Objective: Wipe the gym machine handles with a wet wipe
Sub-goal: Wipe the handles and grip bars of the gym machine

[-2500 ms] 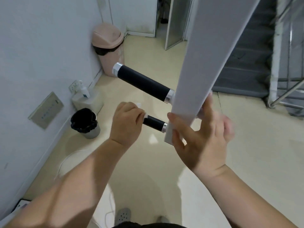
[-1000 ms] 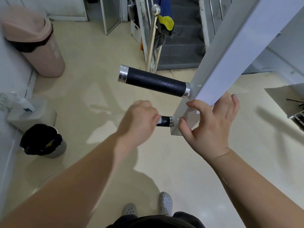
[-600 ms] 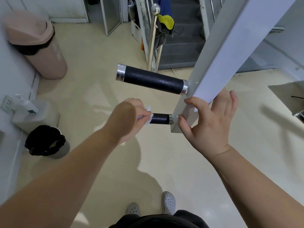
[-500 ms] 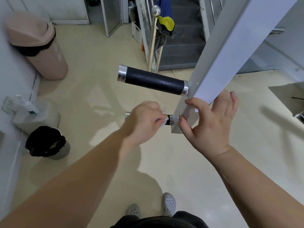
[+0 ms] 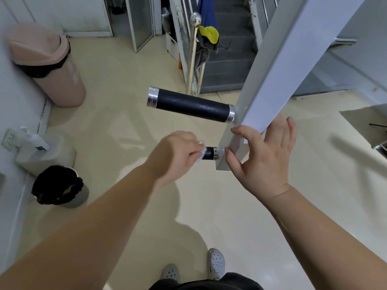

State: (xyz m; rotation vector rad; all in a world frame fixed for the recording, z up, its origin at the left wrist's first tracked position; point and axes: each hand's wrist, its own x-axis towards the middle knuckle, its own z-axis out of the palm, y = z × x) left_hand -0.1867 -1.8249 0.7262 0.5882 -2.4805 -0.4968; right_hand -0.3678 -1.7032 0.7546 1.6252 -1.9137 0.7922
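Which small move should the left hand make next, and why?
Probably slide the wet wipe along the lower handle toward the white bar: the left hand grips the wipe around the handle, and a black stretch near the bar lies uncovered.

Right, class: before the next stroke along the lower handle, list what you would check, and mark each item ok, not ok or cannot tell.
1. Wet wipe gripped in the left hand: ok.
2. Wipe wrapped against the lower handle: ok.
3. Right hand steadying the machine bar: ok.
4. Lower handle's outer end reached: cannot tell, the left hand hides it.
5. Upper handle wiped: cannot tell.
6. Wipe wet enough: cannot tell.
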